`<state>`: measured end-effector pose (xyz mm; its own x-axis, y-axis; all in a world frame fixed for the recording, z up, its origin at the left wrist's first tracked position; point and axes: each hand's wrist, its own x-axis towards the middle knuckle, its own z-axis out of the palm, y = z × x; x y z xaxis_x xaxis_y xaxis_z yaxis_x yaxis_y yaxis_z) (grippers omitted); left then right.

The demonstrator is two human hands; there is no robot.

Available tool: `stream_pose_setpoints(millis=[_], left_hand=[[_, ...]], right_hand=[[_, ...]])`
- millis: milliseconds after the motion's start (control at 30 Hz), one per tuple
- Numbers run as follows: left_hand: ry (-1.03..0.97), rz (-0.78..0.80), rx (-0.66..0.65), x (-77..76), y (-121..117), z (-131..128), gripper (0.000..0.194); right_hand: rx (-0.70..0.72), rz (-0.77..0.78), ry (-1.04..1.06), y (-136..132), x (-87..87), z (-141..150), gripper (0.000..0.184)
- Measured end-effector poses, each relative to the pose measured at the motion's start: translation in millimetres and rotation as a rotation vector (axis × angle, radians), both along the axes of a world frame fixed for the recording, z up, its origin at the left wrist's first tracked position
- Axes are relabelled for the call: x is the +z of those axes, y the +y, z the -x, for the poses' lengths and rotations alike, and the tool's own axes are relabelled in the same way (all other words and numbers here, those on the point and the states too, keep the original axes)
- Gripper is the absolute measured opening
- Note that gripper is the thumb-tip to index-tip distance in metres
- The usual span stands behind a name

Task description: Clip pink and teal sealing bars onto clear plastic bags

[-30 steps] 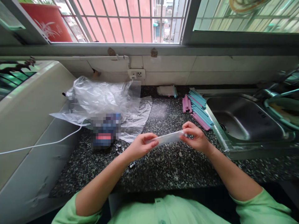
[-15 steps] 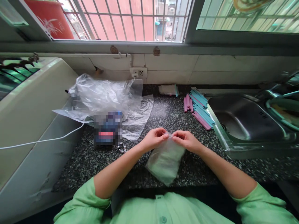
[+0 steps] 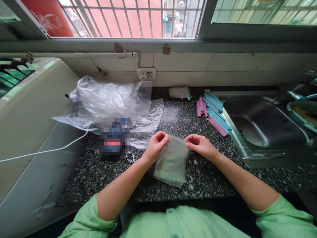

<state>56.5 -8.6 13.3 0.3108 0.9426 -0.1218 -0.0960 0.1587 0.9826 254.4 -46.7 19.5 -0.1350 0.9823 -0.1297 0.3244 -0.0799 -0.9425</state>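
Note:
A small clear plastic bag (image 3: 172, 162) hangs between my hands above the front of the speckled dark counter (image 3: 205, 175). My left hand (image 3: 157, 143) pinches its upper left corner. At the upper right corner, the thumb and fingers of my right hand (image 3: 199, 145) close on the edge. The bag's top is stretched between the two grips, and its lower end points toward me. Left of it lie a large heap of clear plastic sheeting (image 3: 106, 99) and a blurred-out dark blue object (image 3: 114, 137). Small shiny bits (image 3: 130, 157) lie beside that object.
Blue and pink sealing clips (image 3: 215, 112) are piled by the steel sink (image 3: 264, 122) at right. A small packet (image 3: 179, 93) lies near the wall. A white cable (image 3: 44, 152) crosses at left, before a cream-coloured appliance (image 3: 29, 109). A socket (image 3: 146, 74) is on the tiles.
My hands have moved apart, the left one shifting left. The bag's top, bunched between the fingertips before, is now spread out flat and wide.

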Motion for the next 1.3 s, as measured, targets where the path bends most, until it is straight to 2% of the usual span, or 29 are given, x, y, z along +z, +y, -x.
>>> stream_pose_setpoints(millis=[233,400,500,600,700,967,1033,1133,1233,1300], left_hand=[[0.029,0.009,0.023,1.1,0.1,2.2,0.034],[-0.005,0.082,0.054,0.4,-1.3,1.8,0.035],[-0.052,0.185,-0.066,-1.4,-2.4,1.4,0.037],[-0.004,0.243,-0.174,-3.9,-2.4,1.3,0.041],[0.063,0.237,-0.17,-4.7,-1.4,1.1,0.041],[0.083,0.176,-0.123,-4.7,1.9,2.0,0.035],[0.102,0.159,-0.109,-6.7,3.5,2.8,0.033],[0.133,0.132,-0.104,-8.0,5.4,3.2,0.032],[0.17,0.101,-0.123,-7.1,5.7,2.9,0.03],[0.19,0.075,-0.143,-6.3,5.2,2.5,0.028]], right_hand=[[0.006,-0.034,-0.052,-1.4,0.9,-0.1,0.024],[0.011,-0.066,-0.047,-2.2,0.2,-0.3,0.023],[-0.009,-0.108,-0.035,-1.4,-1.8,-2.7,0.021],[-0.043,-0.146,-0.053,0.3,-3.7,-6.7,0.02],[-0.053,-0.162,-0.08,2.1,-4.4,-10.1,0.019],[-0.051,-0.176,-0.13,1.3,-5.7,-7.6,0.019],[-0.107,-0.203,-0.158,7.6,-0.4,-18.2,0.021],[-0.298,-0.306,-0.291,33.8,15.8,-56.9,0.024],[-0.516,-0.314,-0.593,74.8,33.9,-111.4,0.022],[-0.607,-0.173,-0.881,101.9,40.3,-143.3,0.023]])
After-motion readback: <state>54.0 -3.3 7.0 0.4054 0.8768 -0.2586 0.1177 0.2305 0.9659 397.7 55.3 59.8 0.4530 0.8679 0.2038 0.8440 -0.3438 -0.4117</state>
